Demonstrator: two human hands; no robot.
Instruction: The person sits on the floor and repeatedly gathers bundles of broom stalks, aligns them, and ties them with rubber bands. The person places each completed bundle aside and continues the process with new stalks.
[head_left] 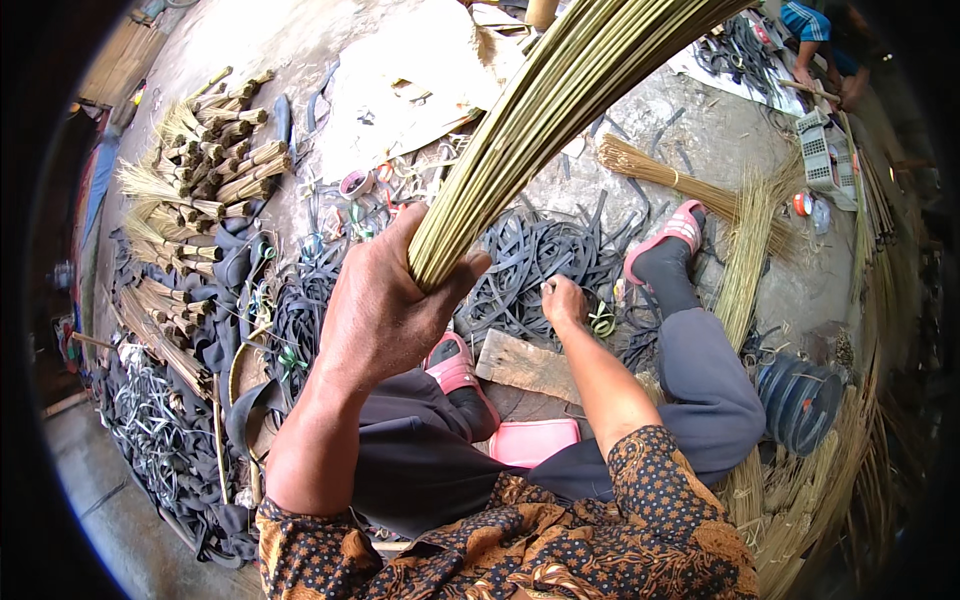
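Note:
My left hand [385,280] is wrapped round the lower end of a thick bundle of thin yellow-green broom sticks [540,130]. The bundle is raised and slants up to the right, past the top edge of the view. Lower down, my right hand [566,301] is closed over a tangled heap of dark rubber strips [535,255]. A small dark bit shows at its fingers, too small to name. Between my feet, just below that hand, lies a worn wooden board [530,365].
Many short tied stick bundles [205,165] are piled at the left. A loose stick bundle [650,165] lies ahead on the right, near a grey plastic basket [825,160]. A dark spool [800,400] stands by my right knee. Another person's hand [805,75] shows at the far right.

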